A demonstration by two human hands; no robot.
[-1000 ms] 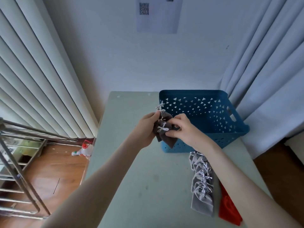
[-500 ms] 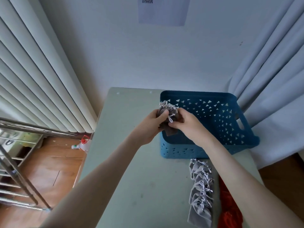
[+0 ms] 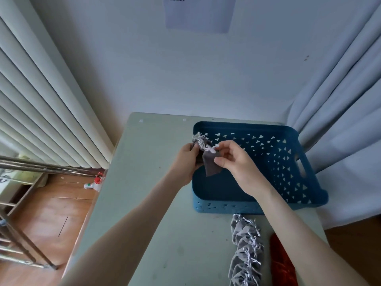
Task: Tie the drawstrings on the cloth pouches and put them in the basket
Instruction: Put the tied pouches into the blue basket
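The basket (image 3: 216, 207) sits on the far right part of the surface (image 3: 144, 223). Over its left wall hangs a bunch of pouches (image 3: 210, 164), gripped by the left hand (image 3: 185, 162) from the left and pinched by the right hand (image 3: 237, 164) from the right. Before the basket a row of pouches (image 3: 245, 250) lies on the surface. A bottle (image 3: 93, 184) lies on the floor, left of the surface.

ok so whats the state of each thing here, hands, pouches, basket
dark pouches, bunched, held above the basket's near-left corner
left hand, grips the dark pouches
right hand, curled by the front drawstring, grip unclear
basket, upright on the table, no pouch visible inside
grey pouches, lying in an overlapping row on the table
red cloth, lying beside that row
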